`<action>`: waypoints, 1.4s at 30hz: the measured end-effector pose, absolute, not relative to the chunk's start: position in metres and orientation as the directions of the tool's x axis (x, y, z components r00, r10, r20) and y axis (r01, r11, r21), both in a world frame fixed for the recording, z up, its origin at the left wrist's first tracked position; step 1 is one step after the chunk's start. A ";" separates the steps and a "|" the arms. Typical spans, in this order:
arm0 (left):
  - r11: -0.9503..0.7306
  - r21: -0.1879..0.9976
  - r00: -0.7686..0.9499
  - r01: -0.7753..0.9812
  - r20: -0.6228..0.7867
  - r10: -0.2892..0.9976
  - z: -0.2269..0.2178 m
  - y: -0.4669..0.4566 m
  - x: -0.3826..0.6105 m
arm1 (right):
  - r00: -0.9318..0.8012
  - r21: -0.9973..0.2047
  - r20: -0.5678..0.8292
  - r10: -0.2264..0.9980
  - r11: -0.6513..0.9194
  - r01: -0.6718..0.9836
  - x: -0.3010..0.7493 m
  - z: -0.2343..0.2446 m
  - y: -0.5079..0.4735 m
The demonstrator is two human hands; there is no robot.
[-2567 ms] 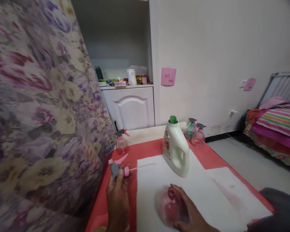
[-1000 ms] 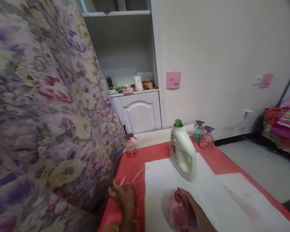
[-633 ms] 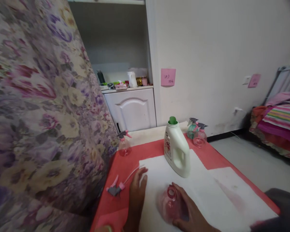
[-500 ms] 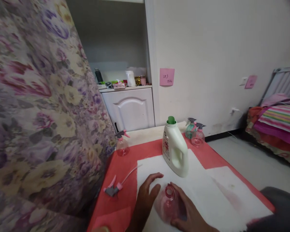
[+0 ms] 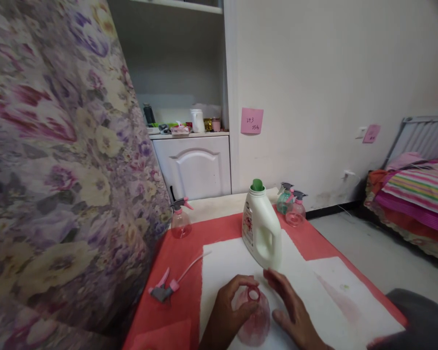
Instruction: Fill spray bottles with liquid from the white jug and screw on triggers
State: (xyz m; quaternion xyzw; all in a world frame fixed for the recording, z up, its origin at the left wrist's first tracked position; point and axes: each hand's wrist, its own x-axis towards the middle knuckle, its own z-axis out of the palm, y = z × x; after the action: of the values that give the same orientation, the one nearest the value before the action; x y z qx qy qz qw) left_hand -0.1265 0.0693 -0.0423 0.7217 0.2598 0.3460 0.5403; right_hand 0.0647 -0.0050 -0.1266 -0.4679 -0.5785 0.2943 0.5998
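A clear pink spray bottle (image 5: pixel 256 326) without its top stands on white paper, its round mouth facing up. My left hand (image 5: pixel 230 307) curls around the bottle's neck and shoulder, thumb in front and fingers behind. On the other side my right hand (image 5: pixel 291 307) is apart from the bottle, with thumb and fingers spread. The loose grey-and-pink spray head (image 5: pixel 163 292), with its thin tube, lies on the red cloth to the left. Behind the bottle rises a pale green jug (image 5: pixel 261 228) with a green piece in its mouth.
On the table's red cover (image 5: pixel 219 228), one pink spray bottle (image 5: pixel 181 223) is at the back left; a green one (image 5: pixel 283 200) and another pink one (image 5: pixel 295 214) are at the back right. A stained sheet (image 5: pixel 354 296) lies right. A floral curtain (image 5: pixel 76 194) hangs left.
My left hand has closed on the bottle's neck. My right hand has let go of the bottle and opened beside it. The view has shifted slightly.
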 end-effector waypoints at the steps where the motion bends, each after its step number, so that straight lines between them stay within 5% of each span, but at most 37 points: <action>1: -0.284 0.959 0.624 0.012 0.215 0.751 -0.041 0.069 -0.127 | 0.202 -0.904 0.420 0.885 0.388 0.179 0.072 -0.118 -0.003; 7: -0.246 0.969 0.612 0.038 0.172 0.772 -0.038 0.066 -0.126 | 0.547 -0.948 0.316 0.775 0.278 0.155 0.111 -0.061 0.030; 26: -0.203 0.977 0.598 0.059 0.128 0.791 -0.038 0.066 -0.119 | 0.394 -0.968 0.252 0.884 0.228 0.107 0.115 -0.041 0.101; 37: -0.247 0.969 0.596 -0.022 0.211 0.774 -0.039 0.066 -0.119 | 0.358 -0.973 0.219 0.908 0.177 0.147 0.150 -0.003 0.038; 42: -0.251 0.968 0.593 -0.010 0.208 0.778 -0.035 0.078 -0.122 | 0.330 -0.987 0.103 0.938 0.055 0.151 0.169 0.018 -0.001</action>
State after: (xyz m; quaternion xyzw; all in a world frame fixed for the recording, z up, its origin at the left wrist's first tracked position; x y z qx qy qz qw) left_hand -0.1222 0.0780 -0.0354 0.7044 0.2723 0.3593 0.5482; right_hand 0.1687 -0.0013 0.0177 -0.5912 -0.4605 0.3504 0.5619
